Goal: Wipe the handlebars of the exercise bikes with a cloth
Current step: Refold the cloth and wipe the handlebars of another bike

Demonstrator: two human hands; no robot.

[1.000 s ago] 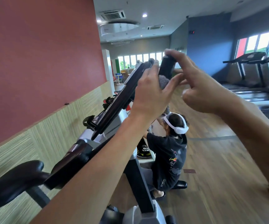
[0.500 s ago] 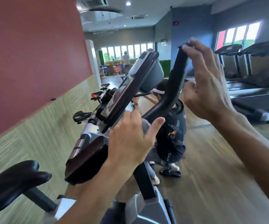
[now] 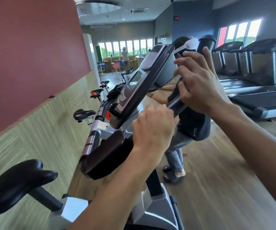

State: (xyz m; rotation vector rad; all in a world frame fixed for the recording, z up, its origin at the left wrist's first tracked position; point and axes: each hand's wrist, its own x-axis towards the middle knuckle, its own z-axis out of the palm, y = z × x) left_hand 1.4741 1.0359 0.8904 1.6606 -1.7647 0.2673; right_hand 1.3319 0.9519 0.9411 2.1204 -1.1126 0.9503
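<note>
The exercise bike (image 3: 134,146) fills the near and middle of the view, its console (image 3: 143,85) tilted up toward the rider's side and its black saddle (image 3: 16,185) at near left. A row of further bikes (image 3: 90,105) runs along the left wall, and treadmills (image 3: 256,83) stand far right; another person (image 3: 188,123) bends just beyond the bike.

The right handlebar (image 3: 180,100) rises as 1 black curved bar from the padded armrest (image 3: 107,155) to a capped tip at upper right. Both hands are on it. The right hand (image 3: 200,83) wraps its curled fingers around the upper stretch, probably to steady the bar. The left hand (image 3: 153,130) is closed in a fist around the lower stretch, just below the right one, where a wiping stroke would run. The cloth cannot be made out here; if it is in use, it is likely bunched inside the left fist.
</note>
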